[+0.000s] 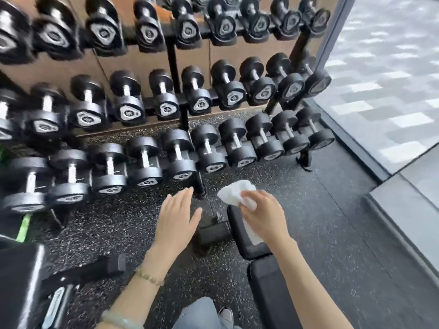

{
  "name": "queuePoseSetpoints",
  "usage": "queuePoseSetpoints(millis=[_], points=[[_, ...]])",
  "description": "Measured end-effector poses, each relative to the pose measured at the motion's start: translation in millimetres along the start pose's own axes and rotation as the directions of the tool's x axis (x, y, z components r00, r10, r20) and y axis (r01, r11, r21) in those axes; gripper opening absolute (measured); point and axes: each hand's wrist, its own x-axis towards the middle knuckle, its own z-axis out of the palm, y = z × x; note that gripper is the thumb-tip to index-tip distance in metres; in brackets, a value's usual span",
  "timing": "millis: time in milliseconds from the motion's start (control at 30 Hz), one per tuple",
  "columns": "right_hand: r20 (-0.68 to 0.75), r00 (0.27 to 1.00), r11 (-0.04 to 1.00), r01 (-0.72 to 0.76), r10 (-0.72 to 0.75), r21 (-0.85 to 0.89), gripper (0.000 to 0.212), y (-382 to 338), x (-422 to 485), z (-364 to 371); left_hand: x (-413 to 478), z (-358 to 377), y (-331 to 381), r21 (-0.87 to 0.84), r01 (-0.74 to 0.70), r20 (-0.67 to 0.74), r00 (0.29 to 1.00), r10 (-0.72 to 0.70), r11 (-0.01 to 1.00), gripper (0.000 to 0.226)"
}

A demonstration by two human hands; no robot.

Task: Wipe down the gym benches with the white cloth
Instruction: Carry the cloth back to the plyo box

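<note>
**Hidden or unclear.** At 8 o'clock a second bench [21, 281] is cut by the left and bottom edges, so only one black pad corner and part of the frame show. The dumbbells [128, 100] on the rack [174, 67], spanning 9 to 1 o'clock, are motion-blurred. Their weight labels cannot be read, and the leftmost ones run out of frame. Both forearms leave the picture at the bottom. The right forearm covers part of the near bench [268, 288] at 5 o'clock.

**Counts.** There are three tiers of dumbbells. An exact total cannot be given, because of the blur and the cropping. There are two benches, two hands and one white cloth [234, 192]. The left arm wears two bracelets, one beaded [148, 277] at the wrist and one pale [118, 320] farther up. One shoe [226, 315] shows at 6 o'clock.

**Hands and cloth.** The left hand [175, 219] is palm down above the speckled floor [118, 222]. Its fingers are straight and close together, its thumb is spread, and it holds nothing. The right hand [263, 214], just right of centre, grips the cloth with curled fingers [249, 195]. The bunched end of the cloth projects beyond the fingertips toward 11 o'clock. A flat strip emerges below the palm at 7 o'clock and lies on the near bench's smaller front pad [240, 236].
</note>
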Motion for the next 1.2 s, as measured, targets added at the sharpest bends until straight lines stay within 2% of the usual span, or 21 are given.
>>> queuePoseSetpoints(millis=[167, 433, 733, 967, 1200], points=[[0.058, 0.974, 0.976, 0.219, -0.219, 0.019, 0.029, -64, 36, 17, -14, -31, -45, 0.025, 0.174, -0.109, 0.979, -0.171, 0.984, 0.059], [0.185, 0.882, 0.901, 0.431, -0.433, 0.051, 0.03, -156, 84, 69, -25, -65, -122, 0.024, 0.437, -0.196, 0.884, -0.424, 0.899, 0.057], [0.275, 0.792, 0.838, 0.528, -0.545, 0.141, 0.032, -275, 156, 177, -3, -98, -257, 0.018, 0.621, -0.255, 0.761, -0.597, 0.784, 0.06], [0.318, 0.726, 0.792, 0.567, -0.61, 0.227, 0.033, -395, 206, 273, 14, -131, -378, 0.027, 0.722, -0.265, 0.672, -0.692, 0.691, 0.061], [0.325, 0.623, 0.701, 0.656, -0.712, 0.279, 0.029, -485, 239, 337, 19, -152, -457, -0.005, 0.817, -0.273, 0.554, -0.787, 0.577, 0.058]])
